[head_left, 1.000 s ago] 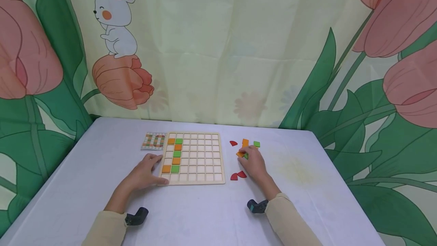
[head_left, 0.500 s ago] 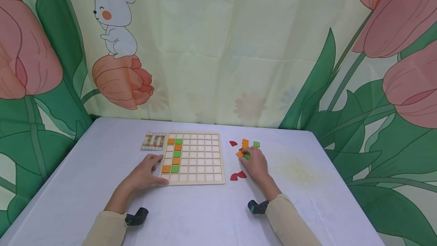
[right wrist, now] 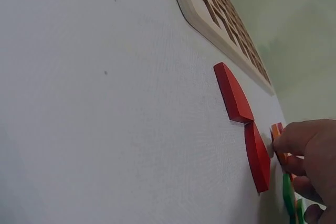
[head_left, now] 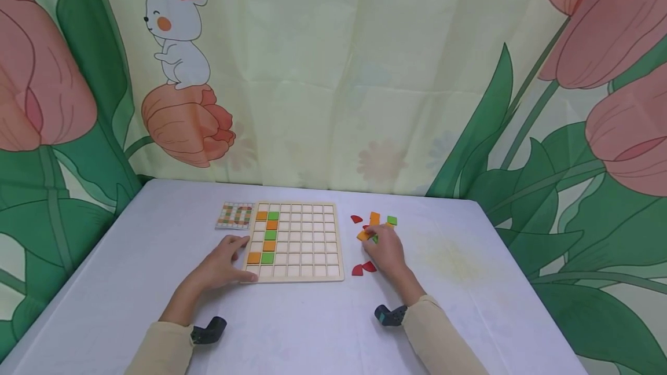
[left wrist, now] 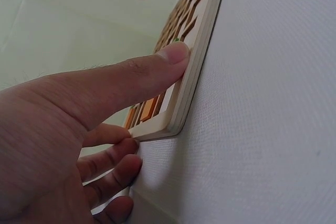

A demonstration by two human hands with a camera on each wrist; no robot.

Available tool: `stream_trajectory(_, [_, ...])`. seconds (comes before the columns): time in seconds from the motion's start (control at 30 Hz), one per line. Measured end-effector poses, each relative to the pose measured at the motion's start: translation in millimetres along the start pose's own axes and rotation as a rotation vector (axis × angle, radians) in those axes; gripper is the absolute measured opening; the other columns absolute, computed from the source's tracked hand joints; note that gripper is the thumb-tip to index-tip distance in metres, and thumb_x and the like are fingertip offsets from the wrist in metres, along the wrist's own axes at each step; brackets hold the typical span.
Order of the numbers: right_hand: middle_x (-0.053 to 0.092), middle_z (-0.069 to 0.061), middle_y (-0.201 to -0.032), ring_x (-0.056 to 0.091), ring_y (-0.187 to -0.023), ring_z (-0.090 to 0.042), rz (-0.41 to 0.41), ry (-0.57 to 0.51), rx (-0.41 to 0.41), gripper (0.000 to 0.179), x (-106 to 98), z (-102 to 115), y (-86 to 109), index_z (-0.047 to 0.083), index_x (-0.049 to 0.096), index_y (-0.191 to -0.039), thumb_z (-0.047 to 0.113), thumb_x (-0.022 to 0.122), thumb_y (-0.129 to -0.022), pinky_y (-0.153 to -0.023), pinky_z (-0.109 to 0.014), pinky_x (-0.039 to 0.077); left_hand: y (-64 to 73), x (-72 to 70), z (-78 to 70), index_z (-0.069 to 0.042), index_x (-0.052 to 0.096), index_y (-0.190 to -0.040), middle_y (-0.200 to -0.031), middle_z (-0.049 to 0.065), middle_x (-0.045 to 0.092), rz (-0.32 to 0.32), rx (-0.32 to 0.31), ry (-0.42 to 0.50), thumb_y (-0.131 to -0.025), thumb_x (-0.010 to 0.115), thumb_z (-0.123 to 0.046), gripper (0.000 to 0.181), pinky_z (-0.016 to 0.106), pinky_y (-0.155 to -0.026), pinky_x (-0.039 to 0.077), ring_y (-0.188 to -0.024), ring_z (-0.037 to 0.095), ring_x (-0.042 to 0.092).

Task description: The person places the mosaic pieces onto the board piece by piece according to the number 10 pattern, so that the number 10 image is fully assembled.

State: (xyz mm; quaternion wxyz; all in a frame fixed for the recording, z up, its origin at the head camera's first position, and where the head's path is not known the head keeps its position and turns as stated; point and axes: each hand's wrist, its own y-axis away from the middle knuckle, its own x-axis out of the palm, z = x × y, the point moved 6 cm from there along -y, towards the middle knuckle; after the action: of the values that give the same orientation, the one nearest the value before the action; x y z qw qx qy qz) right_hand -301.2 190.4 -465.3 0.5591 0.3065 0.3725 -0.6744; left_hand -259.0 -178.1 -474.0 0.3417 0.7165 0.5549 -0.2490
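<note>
One orange tile, probably light and stiff: grab opposite edges. Right grip pinches it; left grip spreads against board.

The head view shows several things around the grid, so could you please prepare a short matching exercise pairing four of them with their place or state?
Column one
1. Left hand
2. Patterned card
3. Right hand
4. Pair of red pieces

Column two
A. Pinching an orange tile
B. Meeting at a corner, to the right of the grid board
C. Touching the near left part of the grid board
D. Lying to the left of the grid board, by its far end

Right pairs: 1-C; 2-D; 3-A; 4-B
</note>
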Motion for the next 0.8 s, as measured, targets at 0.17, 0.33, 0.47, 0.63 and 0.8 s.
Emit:
stream_trajectory(0.17, [0.066,-0.001,-0.108,0.056,-0.097,-0.018,0.041,-0.042,-0.026,0.029,4.3,3.3,2.1,0.014,0.07,-0.112,0.015,0.072,-0.083,-0.08,-0.032,0.053,-1.4,0.7,1.3,-0.008,0.034,-0.15,-0.136,0.014,0.041,0.0,-0.002,-0.004,-0.063,0.088,-0.045,0.108,0.031,-0.072,0.039,-0.103,0.025,0.047])
stream_trajectory(0.33, [0.067,0.001,-0.105,0.051,-0.086,-0.015,0.073,-0.088,-0.087,0.027,8.4,15.4,5.6,0.016,0.071,-0.109,0.019,0.075,-0.083,-0.069,-0.024,0.048,-1.8,1.8,2.6,-0.008,0.035,-0.149,-0.136,0.014,0.041,0.0,0.004,-0.005,-0.063,0.088,-0.046,0.108,0.031,-0.072,0.04,-0.104,0.025,0.047])
stream_trajectory(0.47, [0.067,0.004,-0.102,0.05,-0.082,-0.013,0.103,-0.115,-0.138,0.026,13.3,28.8,9.1,0.017,0.071,-0.108,0.021,0.075,-0.083,-0.066,-0.022,0.046,-1.8,1.5,2.9,-0.008,0.035,-0.149,-0.136,0.014,0.041,-0.001,0.005,-0.005,-0.062,0.088,-0.046,0.108,0.032,-0.073,0.041,-0.105,0.026,0.047])
stream_trajectory(0.63, [0.068,0.004,-0.1,0.05,-0.083,-0.013,0.141,-0.146,-0.187,0.024,20.0,43.9,13.6,0.016,0.072,-0.107,0.021,0.075,-0.084,-0.071,-0.024,0.046,-1.8,1.2,2.9,-0.009,0.035,-0.149,-0.136,0.014,0.041,-0.001,0.001,-0.006,-0.063,0.088,-0.047,0.108,0.032,-0.073,0.042,-0.105,0.026,0.048])
stream_trajectory(0.8, [0.067,0.003,-0.098,0.05,-0.082,-0.013,0.164,-0.162,-0.238,0.019,26.6,55.7,18.3,0.016,0.071,-0.103,0.019,0.075,-0.084,-0.07,-0.023,0.044,-1.9,1.2,2.6,-0.009,0.035,-0.149,-0.133,0.014,0.042,-0.001,0.001,-0.007,-0.063,0.088,-0.046,0.108,0.031,-0.071,0.04,-0.104,0.026,0.047])
